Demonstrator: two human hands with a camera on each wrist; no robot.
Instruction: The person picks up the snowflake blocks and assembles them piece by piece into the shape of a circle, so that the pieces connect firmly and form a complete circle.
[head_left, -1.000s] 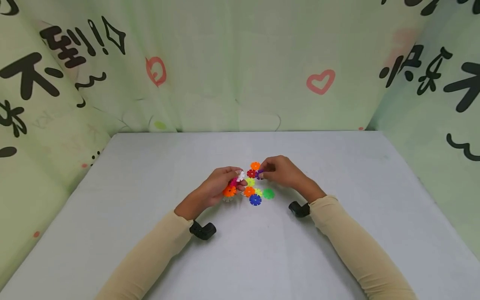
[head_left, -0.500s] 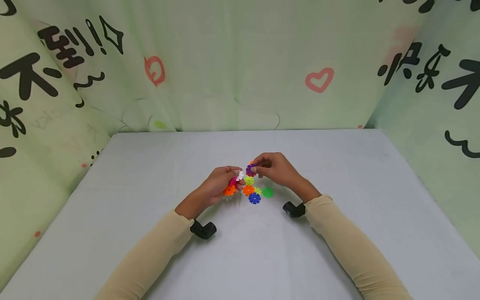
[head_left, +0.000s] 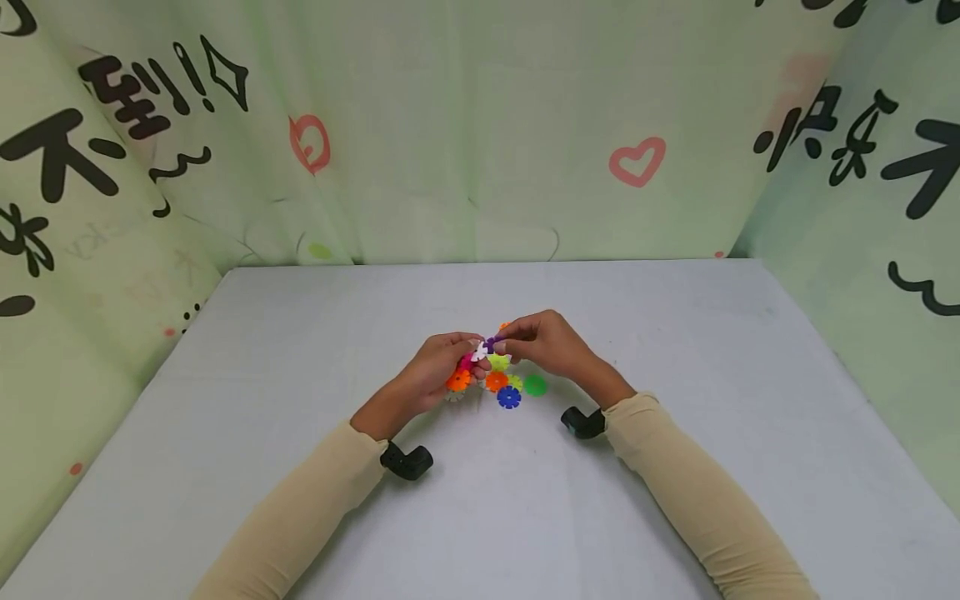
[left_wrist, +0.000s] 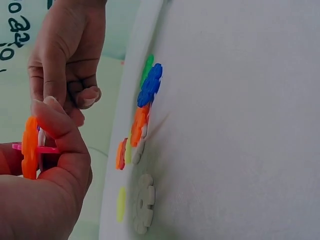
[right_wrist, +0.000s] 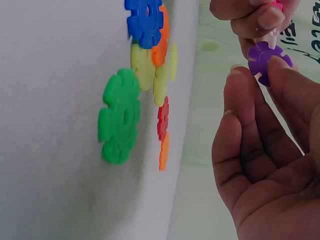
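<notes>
My left hand [head_left: 435,369] holds a small chain of notched plastic discs: an orange disc [left_wrist: 30,148], a pink disc [left_wrist: 47,149] and a white disc [head_left: 479,352]. Between thumb and fingertips, my right hand [head_left: 549,342] pinches a purple notched disc [right_wrist: 267,62]. In the right wrist view the purple disc's edge meets the white disc held by the left hand. Both hands are raised above the tabletop, fingertips close together. Part of the white disc is hidden behind the left fingers.
Loose discs lie on the white table [head_left: 675,517] beneath the hands: green [right_wrist: 120,117], blue [head_left: 509,397], orange [head_left: 496,382], yellow [head_left: 498,362], red [right_wrist: 163,119] and a grey-white one [left_wrist: 144,205]. Printed curtains [head_left: 465,125] stand around the table.
My right hand has carried the purple disc leftward from beside the red disc to the white disc in the left hand. The left hand has stayed nearly still.
</notes>
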